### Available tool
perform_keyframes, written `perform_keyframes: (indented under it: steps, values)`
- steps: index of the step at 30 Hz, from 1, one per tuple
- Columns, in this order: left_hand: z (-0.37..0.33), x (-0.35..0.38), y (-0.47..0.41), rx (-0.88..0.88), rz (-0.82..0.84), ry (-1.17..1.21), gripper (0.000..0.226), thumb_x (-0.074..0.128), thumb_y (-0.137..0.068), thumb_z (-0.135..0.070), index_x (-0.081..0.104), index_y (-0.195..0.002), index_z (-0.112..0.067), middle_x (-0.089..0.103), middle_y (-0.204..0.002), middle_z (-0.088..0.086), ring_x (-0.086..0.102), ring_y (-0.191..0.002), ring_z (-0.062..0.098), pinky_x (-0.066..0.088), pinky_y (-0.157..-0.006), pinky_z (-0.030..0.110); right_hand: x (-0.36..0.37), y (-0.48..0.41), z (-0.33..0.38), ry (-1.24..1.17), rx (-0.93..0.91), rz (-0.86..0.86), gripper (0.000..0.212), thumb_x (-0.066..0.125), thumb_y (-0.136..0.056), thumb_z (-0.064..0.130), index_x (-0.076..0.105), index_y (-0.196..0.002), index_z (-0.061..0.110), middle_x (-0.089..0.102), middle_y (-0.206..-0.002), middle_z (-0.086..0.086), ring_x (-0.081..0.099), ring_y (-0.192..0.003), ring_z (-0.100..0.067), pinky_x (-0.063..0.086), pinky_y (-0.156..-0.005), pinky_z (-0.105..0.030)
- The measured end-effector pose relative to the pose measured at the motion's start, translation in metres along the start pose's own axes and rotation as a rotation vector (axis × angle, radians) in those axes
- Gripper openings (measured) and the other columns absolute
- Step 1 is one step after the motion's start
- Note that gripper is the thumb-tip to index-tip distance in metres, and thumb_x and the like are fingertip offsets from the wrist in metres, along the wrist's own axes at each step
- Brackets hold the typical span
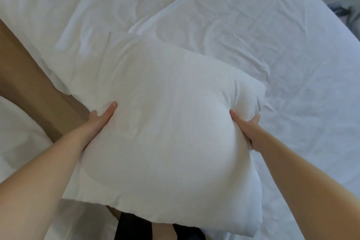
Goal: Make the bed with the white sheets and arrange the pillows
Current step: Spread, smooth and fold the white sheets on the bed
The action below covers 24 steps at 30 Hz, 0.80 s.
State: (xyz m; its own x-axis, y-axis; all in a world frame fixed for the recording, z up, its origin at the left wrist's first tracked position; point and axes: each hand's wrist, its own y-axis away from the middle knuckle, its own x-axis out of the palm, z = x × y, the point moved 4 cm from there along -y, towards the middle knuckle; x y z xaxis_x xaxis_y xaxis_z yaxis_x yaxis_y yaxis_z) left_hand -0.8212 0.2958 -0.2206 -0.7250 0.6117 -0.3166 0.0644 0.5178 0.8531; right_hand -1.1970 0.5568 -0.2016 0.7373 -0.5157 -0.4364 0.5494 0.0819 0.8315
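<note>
I hold a plump white pillow [165, 122] in front of me, above the near edge of the bed. My left hand [99, 121] grips its left side, thumb on top and fingers hidden underneath. My right hand [247, 128] pinches its right side, bunching the fabric. A white sheet [272, 64] covers the mattress on the right, creased in many places. Another white pillow [68, 15] lies at the upper left by the head of the bed.
A tan headboard or bed frame [29, 76] runs diagonally at the left. More white bedding [17, 138] lies at the far left. Some grey-blue cloth [348, 15] shows at the right edge. Dark clothing [132, 228] is below the pillow.
</note>
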Motion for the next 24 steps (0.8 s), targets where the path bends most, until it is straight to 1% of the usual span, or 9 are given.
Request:
perform_keyframes:
  steps: [3, 5, 7, 10, 13, 15, 17, 20, 24]
  values:
    - [-0.008, 0.003, -0.022, -0.011, 0.005, -0.002, 0.117, 0.050, -0.070, -0.081, 0.006, -0.156, -0.015, 0.013, -0.161, 0.010, 0.015, -0.148, 0.030, 0.013, -0.119, 0.044, 0.014, -0.014, -0.018, -0.029, 0.094, 0.057, 0.158, 0.082, -0.030, 0.079, -0.005, -0.154, 0.032, 0.031, -0.155, 0.002, 0.044, -0.133, -0.026, 0.039, -0.109, -0.050]
    - [-0.009, 0.006, -0.041, -0.009, 0.063, -0.002, 0.122, 0.055, -0.064, -0.083, 0.007, -0.156, -0.018, 0.021, -0.159, 0.006, 0.025, -0.144, 0.027, 0.023, -0.115, 0.040, 0.019, -0.026, -0.025, -0.066, 0.106, 0.135, 0.167, 0.081, -0.012, 0.078, 0.005, -0.153, 0.033, 0.040, -0.147, 0.007, 0.049, -0.125, -0.021, 0.042, -0.105, -0.043]
    - [-0.009, 0.010, -0.054, -0.016, 0.094, -0.005, 0.105, 0.057, -0.077, -0.070, 0.010, -0.155, -0.017, 0.031, -0.150, -0.003, 0.031, -0.141, 0.021, 0.027, -0.106, 0.031, 0.024, -0.040, -0.034, -0.096, 0.130, 0.228, 0.164, 0.083, -0.011, 0.077, 0.013, -0.153, 0.032, 0.045, -0.144, 0.011, 0.051, -0.123, -0.017, 0.044, -0.100, -0.038]
    - [-0.009, 0.026, -0.071, -0.026, 0.060, -0.072, 0.088, 0.056, -0.089, -0.052, 0.012, -0.154, -0.011, 0.034, -0.150, 0.001, 0.033, -0.140, 0.022, 0.027, -0.104, 0.029, 0.030, -0.055, -0.050, -0.082, 0.135, 0.340, 0.146, 0.083, -0.020, 0.078, 0.032, -0.147, 0.028, 0.055, -0.133, 0.012, 0.056, -0.115, -0.011, 0.042, -0.093, -0.032]
    - [-0.001, 0.032, -0.098, -0.056, -0.028, -0.085, 0.094, 0.058, -0.088, -0.050, 0.005, -0.153, -0.006, 0.029, -0.156, 0.011, 0.031, -0.141, 0.028, 0.025, -0.110, 0.035, 0.043, -0.072, -0.058, -0.023, 0.064, 0.294, 0.092, 0.069, -0.075, 0.064, 0.034, -0.148, 0.020, 0.048, -0.136, 0.008, 0.046, -0.119, -0.007, 0.033, -0.096, -0.023]
    - [0.003, 0.037, -0.109, -0.086, -0.070, -0.080, 0.100, 0.059, -0.087, -0.051, 0.000, -0.154, -0.006, 0.026, -0.156, 0.013, 0.029, -0.142, 0.029, 0.023, -0.112, 0.036, 0.045, -0.089, -0.062, 0.061, 0.019, 0.188, 0.067, 0.047, -0.095, 0.053, 0.035, -0.149, 0.015, 0.037, -0.151, 0.000, 0.036, -0.134, -0.010, 0.025, -0.100, -0.019]
    - [0.002, 0.039, -0.112, -0.099, -0.108, -0.102, 0.103, 0.059, -0.086, -0.054, -0.003, -0.154, -0.006, 0.026, -0.156, 0.014, 0.029, -0.142, 0.030, 0.023, -0.112, 0.036, 0.047, -0.100, -0.063, 0.077, -0.004, 0.150, 0.066, 0.045, -0.095, 0.054, 0.039, -0.147, 0.014, 0.036, -0.151, 0.001, 0.030, -0.142, -0.015, 0.021, -0.105, -0.019]
    - [0.000, 0.038, -0.106, -0.109, -0.135, -0.170, 0.102, 0.058, -0.086, -0.056, 0.002, -0.152, -0.002, 0.028, -0.156, 0.016, 0.031, -0.141, 0.032, 0.025, -0.111, 0.036, 0.046, -0.105, -0.069, 0.005, 0.005, 0.104, 0.070, 0.052, -0.095, 0.047, 0.034, -0.150, 0.009, 0.039, -0.150, -0.003, 0.035, -0.135, -0.009, 0.024, -0.093, -0.011]
    - [-0.007, 0.035, -0.087, -0.097, -0.022, -0.331, 0.116, 0.058, -0.063, -0.083, 0.039, -0.144, -0.002, 0.044, -0.146, 0.018, 0.043, -0.132, 0.033, 0.033, -0.095, 0.031, 0.042, -0.095, -0.067, -0.050, -0.007, 0.056, 0.060, 0.051, -0.099, 0.033, 0.032, -0.149, 0.004, 0.039, -0.152, -0.008, 0.038, -0.130, -0.010, 0.028, -0.076, -0.004]
